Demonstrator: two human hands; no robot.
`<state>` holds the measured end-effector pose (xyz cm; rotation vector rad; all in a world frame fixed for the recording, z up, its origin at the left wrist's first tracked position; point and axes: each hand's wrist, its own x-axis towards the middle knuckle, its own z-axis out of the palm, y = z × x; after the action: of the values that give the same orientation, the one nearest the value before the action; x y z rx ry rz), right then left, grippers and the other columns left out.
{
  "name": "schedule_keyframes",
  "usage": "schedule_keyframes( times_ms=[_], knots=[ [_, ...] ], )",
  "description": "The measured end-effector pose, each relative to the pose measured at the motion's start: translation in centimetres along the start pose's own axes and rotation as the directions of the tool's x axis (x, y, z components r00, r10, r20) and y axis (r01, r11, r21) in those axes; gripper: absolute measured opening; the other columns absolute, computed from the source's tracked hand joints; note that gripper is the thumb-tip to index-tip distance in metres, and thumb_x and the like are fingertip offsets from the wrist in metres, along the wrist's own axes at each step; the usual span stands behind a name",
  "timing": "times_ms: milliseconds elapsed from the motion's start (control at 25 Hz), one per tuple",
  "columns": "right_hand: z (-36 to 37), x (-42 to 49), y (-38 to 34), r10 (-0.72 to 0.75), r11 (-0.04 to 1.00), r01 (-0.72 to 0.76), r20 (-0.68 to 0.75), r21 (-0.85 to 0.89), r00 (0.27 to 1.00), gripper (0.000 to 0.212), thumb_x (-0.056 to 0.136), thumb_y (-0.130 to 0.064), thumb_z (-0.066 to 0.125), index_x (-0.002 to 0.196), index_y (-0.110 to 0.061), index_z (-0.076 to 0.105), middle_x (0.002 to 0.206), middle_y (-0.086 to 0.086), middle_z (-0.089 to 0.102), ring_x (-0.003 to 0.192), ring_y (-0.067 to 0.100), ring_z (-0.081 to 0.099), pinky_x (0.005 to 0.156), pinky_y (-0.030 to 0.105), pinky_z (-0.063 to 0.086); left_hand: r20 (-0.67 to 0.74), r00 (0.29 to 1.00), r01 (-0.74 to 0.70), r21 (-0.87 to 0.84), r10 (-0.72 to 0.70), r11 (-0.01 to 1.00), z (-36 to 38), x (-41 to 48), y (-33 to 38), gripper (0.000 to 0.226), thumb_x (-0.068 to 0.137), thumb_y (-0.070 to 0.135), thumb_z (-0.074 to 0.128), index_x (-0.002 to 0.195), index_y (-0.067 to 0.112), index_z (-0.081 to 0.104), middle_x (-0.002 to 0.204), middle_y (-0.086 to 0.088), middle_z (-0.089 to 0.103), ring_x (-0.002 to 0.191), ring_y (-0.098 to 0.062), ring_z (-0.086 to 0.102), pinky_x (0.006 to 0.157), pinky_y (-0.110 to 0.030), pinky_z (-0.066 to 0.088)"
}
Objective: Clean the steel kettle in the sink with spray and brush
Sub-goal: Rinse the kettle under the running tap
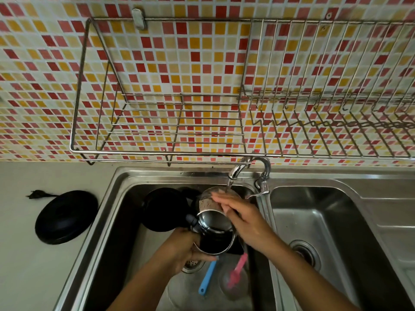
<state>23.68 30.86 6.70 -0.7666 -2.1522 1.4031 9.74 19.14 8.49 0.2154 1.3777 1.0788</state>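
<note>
The steel kettle (pixel 213 221) lies tilted over the left sink basin (pixel 125 221), its base toward the wall and its dark mouth toward me. Water runs from the faucet (pixel 241 168) onto its upper side. My left hand (pixel 186 249) grips the kettle near the black handle at its lower left. My right hand (pixel 242 217) rests with straight fingers on the kettle's wet side under the stream. A blue-handled brush (pixel 207 277) and a pink brush (pixel 237 271) lie on the basin floor below the kettle. No spray bottle is in view.
A black round lid (pixel 166 208) leans in the basin left of the kettle. The black kettle base (pixel 66 216) with its cord sits on the counter at left. The right basin (pixel 325 232) holds only its drain. A wire dish rack (pixel 202 122) hangs on the tiled wall above.
</note>
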Motion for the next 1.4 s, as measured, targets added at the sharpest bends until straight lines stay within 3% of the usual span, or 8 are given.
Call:
schedule_keyframes(
  times_ms=[200, 440, 680, 880, 960, 1080, 1280, 1400],
  knots=[
    [-1.6, 2.9, 2.3, 0.269, 0.963, -0.268, -0.026, 0.031, 0.963, 0.031, 0.098, -0.009, 0.049, 0.126, -0.013, 0.06, 0.126, -0.009, 0.057, 0.129, 0.014, 0.051, 0.106, 0.014, 0.035, 0.05, 0.998, 0.021, 0.051, -0.023, 0.998, 0.1, 0.6, -0.6, 0.038, 0.085, -0.018, 0.042, 0.114, 0.0, 0.058, 0.11, -0.021, 0.068, 0.09, -0.036, 0.071, 0.061, -0.043, 0.06],
    [0.7, 0.7, 0.0, -0.074, 0.997, 0.079, 0.163, -0.025, 0.984, 0.032, 0.096, -0.009, 0.053, 0.126, -0.016, 0.062, 0.136, -0.005, 0.059, 0.134, 0.004, 0.044, 0.114, 0.018, 0.029, 0.013, 1.0, -0.01, -0.007, 0.01, 1.0, -0.4, 0.8, -1.0, 0.042, 0.085, -0.019, 0.041, 0.114, 0.007, 0.057, 0.115, -0.017, 0.064, 0.095, -0.038, 0.068, 0.061, -0.046, 0.06],
    [-0.8, 2.3, 4.8, 0.485, 0.866, -0.491, 0.081, 0.096, 0.871, 0.046, 0.093, -0.055, 0.043, 0.132, -0.034, 0.054, 0.148, -0.005, 0.046, 0.141, 0.016, 0.035, 0.119, 0.04, 0.024, 0.008, 0.999, 0.047, -0.056, -0.047, 0.997, -1.0, 0.0, -1.5, 0.046, 0.083, -0.021, 0.038, 0.122, 0.002, 0.048, 0.123, -0.024, 0.057, 0.092, -0.044, 0.067, 0.056, -0.043, 0.059],
    [1.5, 0.6, 1.4, 0.467, 0.873, -0.482, 0.148, 0.081, 0.872, 0.082, 0.069, -0.086, 0.045, 0.141, -0.052, 0.027, 0.157, -0.018, 0.019, 0.146, 0.014, 0.013, 0.119, 0.05, 0.015, -0.032, 0.999, -0.009, -0.176, 0.003, 0.984, -1.1, 0.2, -1.6, 0.045, 0.084, -0.021, 0.038, 0.124, -0.003, 0.049, 0.114, -0.025, 0.063, 0.09, -0.045, 0.069, 0.055, -0.042, 0.06],
    [2.1, -0.3, 0.5, 0.423, 0.906, -0.418, 0.126, -0.06, 0.897, 0.085, 0.077, -0.072, 0.055, 0.147, -0.045, 0.015, 0.156, -0.02, 0.016, 0.143, 0.012, 0.019, 0.118, 0.047, 0.021, -0.064, 0.997, -0.045, -0.187, 0.033, 0.981, -1.0, 0.2, -1.2, 0.043, 0.087, -0.018, 0.039, 0.126, -0.002, 0.049, 0.111, -0.024, 0.066, 0.087, -0.041, 0.071, 0.055, -0.039, 0.06],
    [2.0, 0.3, -0.2, 0.325, 0.914, -0.327, -0.046, -0.24, 0.944, 0.062, 0.091, -0.027, 0.057, 0.146, -0.026, 0.031, 0.139, 0.005, 0.05, 0.12, 0.022, 0.053, 0.099, 0.033, 0.047, -0.057, 0.997, -0.066, -0.119, 0.059, 0.991, -0.7, 0.0, -0.6, 0.043, 0.091, -0.007, 0.049, 0.131, 0.009, 0.043, 0.122, -0.02, 0.06, 0.083, -0.037, 0.073, 0.059, -0.036, 0.061],
    [-0.7, 2.6, -0.8, 0.277, 0.888, -0.327, -0.191, -0.323, 0.942, 0.028, 0.092, -0.015, 0.052, 0.118, -0.015, 0.062, 0.099, 0.013, 0.068, 0.086, 0.031, 0.066, 0.077, 0.041, 0.055, -0.054, 0.99, -0.118, 0.152, 0.127, 0.981, -2.3, -0.7, -0.3, 0.05, 0.083, 0.034, 0.071, 0.122, 0.029, 0.041, 0.123, -0.004, 0.057, 0.099, -0.027, 0.069, 0.076, -0.037, 0.06],
    [-2.3, 3.3, -1.2, 0.299, 0.878, -0.327, -0.134, -0.35, 0.945, 0.033, 0.093, -0.011, 0.05, 0.124, -0.014, 0.061, 0.074, 0.0, 0.06, 0.061, 0.02, 0.06, 0.056, 0.027, 0.055, -0.259, 0.74, -0.388, 0.589, 0.62, 0.709, -5.5, 0.8, -0.3, 0.05, 0.075, 0.026, 0.079, 0.117, 0.02, 0.053, 0.117, -0.005, 0.062, 0.099, -0.014, 0.064, 0.08, -0.03, 0.057]
  ],
)
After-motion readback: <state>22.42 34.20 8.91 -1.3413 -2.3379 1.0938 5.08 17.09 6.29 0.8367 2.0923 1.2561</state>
